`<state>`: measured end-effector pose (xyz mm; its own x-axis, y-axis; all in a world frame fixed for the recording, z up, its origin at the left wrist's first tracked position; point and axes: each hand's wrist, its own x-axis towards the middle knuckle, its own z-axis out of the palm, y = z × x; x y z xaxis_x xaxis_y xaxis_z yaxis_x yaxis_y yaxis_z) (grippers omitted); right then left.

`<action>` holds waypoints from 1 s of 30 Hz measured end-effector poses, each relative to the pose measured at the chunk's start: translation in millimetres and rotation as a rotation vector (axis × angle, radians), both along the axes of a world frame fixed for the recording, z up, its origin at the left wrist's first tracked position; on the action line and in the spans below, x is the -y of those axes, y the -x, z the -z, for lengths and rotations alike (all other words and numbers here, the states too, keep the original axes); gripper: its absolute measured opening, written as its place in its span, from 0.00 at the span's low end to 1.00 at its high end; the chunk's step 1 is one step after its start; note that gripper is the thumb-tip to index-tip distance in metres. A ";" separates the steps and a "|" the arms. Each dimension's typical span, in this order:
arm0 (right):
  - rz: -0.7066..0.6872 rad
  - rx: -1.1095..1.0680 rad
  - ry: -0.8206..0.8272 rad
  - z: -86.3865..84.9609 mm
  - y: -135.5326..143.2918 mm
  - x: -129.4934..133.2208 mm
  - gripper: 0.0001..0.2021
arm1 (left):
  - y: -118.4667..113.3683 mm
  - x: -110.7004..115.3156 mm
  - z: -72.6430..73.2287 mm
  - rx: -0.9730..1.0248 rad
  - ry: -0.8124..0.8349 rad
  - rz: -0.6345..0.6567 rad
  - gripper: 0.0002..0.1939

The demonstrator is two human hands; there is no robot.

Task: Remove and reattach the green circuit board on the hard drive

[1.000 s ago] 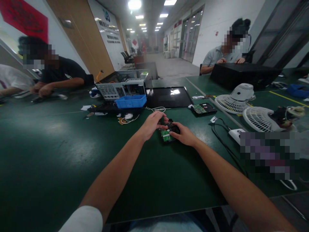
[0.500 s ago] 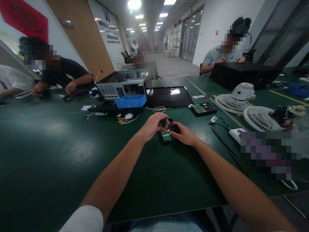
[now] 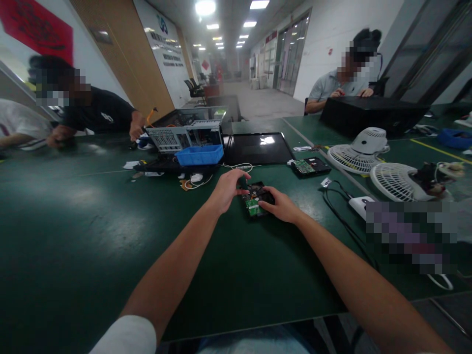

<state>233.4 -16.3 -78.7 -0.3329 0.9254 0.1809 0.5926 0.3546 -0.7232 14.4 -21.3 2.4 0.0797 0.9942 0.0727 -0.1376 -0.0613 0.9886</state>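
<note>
In front of me a black disc drive (image 3: pixel 254 209) with a green circuit board and exposed inner parts lies on the green table. My right hand (image 3: pixel 282 204) grips its right edge, thumb on top beside the board and fingers along the far side. Over the drive's far left corner is my left hand (image 3: pixel 228 189), its fingers closed round the dark green handle of a screwdriver (image 3: pixel 242 182). The tip of that tool is too small to make out. Beyond my right hand, a second drive (image 3: pixel 310 166) with a green board lies apart.
Ahead stand an open computer case (image 3: pixel 184 135), a blue tray (image 3: pixel 200 155) and a dark flat panel (image 3: pixel 260 147). White fan parts (image 3: pixel 354 156) and a power strip (image 3: pixel 361 205) with cables lie right. People sit across the table; one leans over a black box (image 3: pixel 372 114).
My left hand has shifted a little left with the screwdriver, uncovering more of the drive. My right hand keeps its place. At the far left, a person's hand has moved toward the computer case.
</note>
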 end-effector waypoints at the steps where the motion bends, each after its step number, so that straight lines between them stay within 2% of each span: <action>1: 0.002 0.001 0.003 0.0 0.0 0.0 0.30 | 0.1 0.3 -0.5 -0.007 0.006 0.013 0.13; 5: -0.001 0.000 0.017 -0.6 0.4 0.2 0.29 | -1.1 1.3 -0.7 0.028 0.039 0.061 0.14; 13: 0.000 -0.004 0.005 -4.7 0.9 2.4 0.29 | -6.2 4.1 -1.0 0.159 0.099 0.069 0.13; 21: -0.010 -0.021 -0.017 -1.3 0.0 0.8 0.28 | -8.6 4.4 -0.4 0.123 0.094 0.069 0.13; 27: -0.007 -0.025 -0.005 -0.5 0.0 0.3 0.30 | -9.1 7.8 -4.4 0.072 0.069 0.116 0.12; 30: -0.007 -0.022 -0.002 -1.2 0.1 0.7 0.30 | -8.2 7.9 -5.5 0.038 0.049 0.094 0.11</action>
